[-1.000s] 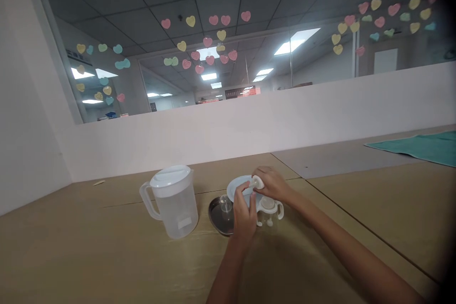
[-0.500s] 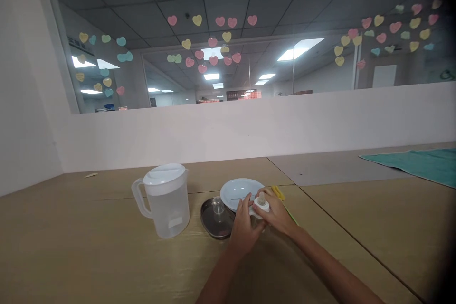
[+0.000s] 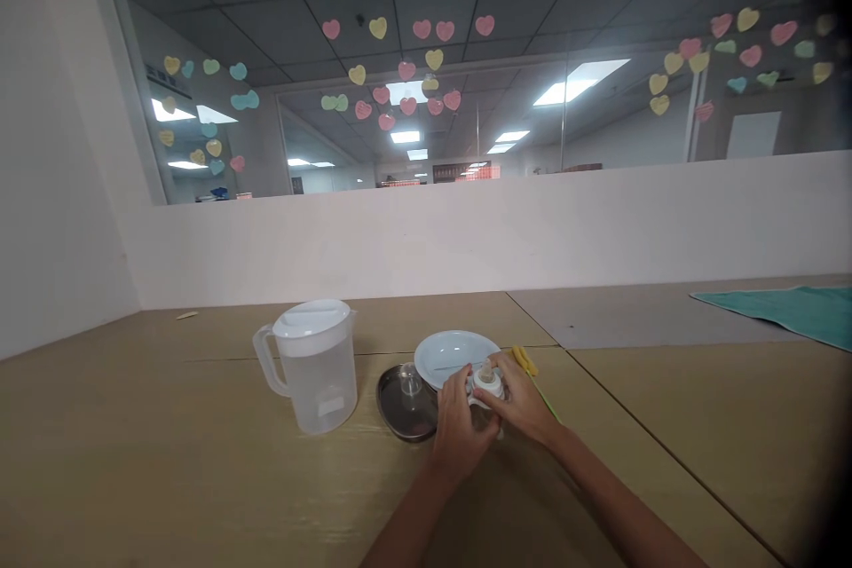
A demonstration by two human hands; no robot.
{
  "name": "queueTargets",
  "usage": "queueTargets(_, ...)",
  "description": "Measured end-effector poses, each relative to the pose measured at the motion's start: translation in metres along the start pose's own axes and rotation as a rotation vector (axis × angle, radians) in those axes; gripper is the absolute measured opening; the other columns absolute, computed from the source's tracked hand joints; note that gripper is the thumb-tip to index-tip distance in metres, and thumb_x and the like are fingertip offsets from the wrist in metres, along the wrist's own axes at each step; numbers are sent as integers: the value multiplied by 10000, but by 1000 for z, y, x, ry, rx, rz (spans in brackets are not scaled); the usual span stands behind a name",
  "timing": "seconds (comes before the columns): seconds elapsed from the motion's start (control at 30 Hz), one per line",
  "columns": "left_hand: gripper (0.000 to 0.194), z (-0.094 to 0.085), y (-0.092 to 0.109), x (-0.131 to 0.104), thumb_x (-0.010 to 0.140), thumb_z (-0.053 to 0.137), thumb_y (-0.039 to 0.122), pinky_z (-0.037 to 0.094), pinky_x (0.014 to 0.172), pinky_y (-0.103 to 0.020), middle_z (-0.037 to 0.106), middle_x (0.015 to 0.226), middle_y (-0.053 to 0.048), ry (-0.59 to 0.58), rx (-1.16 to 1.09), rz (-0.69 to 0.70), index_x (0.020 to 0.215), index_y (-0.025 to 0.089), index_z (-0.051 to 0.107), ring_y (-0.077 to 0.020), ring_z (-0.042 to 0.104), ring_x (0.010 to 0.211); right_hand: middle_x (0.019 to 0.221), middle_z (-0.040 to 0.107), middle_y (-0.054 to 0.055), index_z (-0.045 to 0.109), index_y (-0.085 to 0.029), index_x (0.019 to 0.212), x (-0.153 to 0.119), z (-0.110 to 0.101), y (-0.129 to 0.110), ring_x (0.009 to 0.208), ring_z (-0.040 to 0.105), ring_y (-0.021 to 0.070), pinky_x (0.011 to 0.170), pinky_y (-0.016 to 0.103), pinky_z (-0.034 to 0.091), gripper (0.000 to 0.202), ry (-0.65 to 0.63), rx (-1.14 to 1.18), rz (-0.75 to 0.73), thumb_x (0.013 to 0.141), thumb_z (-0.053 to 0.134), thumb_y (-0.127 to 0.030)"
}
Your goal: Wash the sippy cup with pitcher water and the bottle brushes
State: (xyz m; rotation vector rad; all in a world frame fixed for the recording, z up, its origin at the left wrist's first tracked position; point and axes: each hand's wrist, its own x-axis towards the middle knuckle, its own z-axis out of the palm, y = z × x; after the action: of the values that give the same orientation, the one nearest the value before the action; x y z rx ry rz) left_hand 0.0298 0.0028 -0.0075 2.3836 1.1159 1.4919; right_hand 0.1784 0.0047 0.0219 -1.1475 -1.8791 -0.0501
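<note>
A baby bottle (image 3: 488, 383) with a white collar and a pale teat is upright between my two hands, over the table. My left hand (image 3: 461, 426) is closed around its left side. From the right, my right hand (image 3: 523, 401) grips the collar, thumb across its front. My hands hide most of the bottle's body. Just behind them lies a pale blue-white dish (image 3: 453, 343) with a thin stick-like thing in it. A dark metal tray (image 3: 405, 420) to the left bears a clear dome-shaped cap (image 3: 411, 380).
A lidded translucent jug (image 3: 319, 382) stands left of the tray. Beyond my right hand lies a brush-like tool (image 3: 525, 361) with a yellow head and thin green stem. A teal cloth (image 3: 792, 311) lies far right. A white wall (image 3: 399, 248) with a window bounds the table's back.
The view has shifted slightly. My right hand's thumb shows more plainly across the collar; both hands keep hold of the bottle. The dish, tray and jug stay put.
</note>
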Motion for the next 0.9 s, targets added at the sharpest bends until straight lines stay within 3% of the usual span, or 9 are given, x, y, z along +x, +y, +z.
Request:
queueTargets(0.13,697,-2,1,1,714,613,363,335,952,-487,554,1143,-130,-5,53,-24,1317,169,324,-280,493,1087,916,545,42,486,-209,929,-1,-5,1,874,499,189,763,323,397,211,12,84,-72,855,425,-397)
queueTargets(0.33,735,-3,2,1,666,651,345,302,964,-503,573,1137,-118,16,83,-5,1304,175,328,-274,517,1061,758,529,41,517,-191,840,-6,-2,8,747,477,187,729,347,368,197,168,9,-159,847,398,-348)
queueTargets(0.53,595,-4,4,0,640,665,308,360,926,-477,581,1094,-109,60,72,2,1175,181,440,-270,532,1018,602,500,19,500,-209,655,-8,-5,8,639,453,170,721,364,366,159,279,-81,-256,792,455,-277)
queueTargets(0.73,496,-9,5,1,737,581,301,430,898,-413,550,1124,-115,56,-102,15,1190,169,426,-236,522,1040,725,563,48,570,-213,786,-11,1,10,742,501,196,753,392,389,88,267,-78,-376,753,502,-258)
queueTargets(0.9,537,-10,4,2,752,563,274,385,985,-426,487,1226,-134,29,-179,68,1242,152,381,-240,454,1162,746,566,61,586,-198,813,-12,3,4,759,511,205,735,392,398,107,307,-50,-410,741,511,-225)
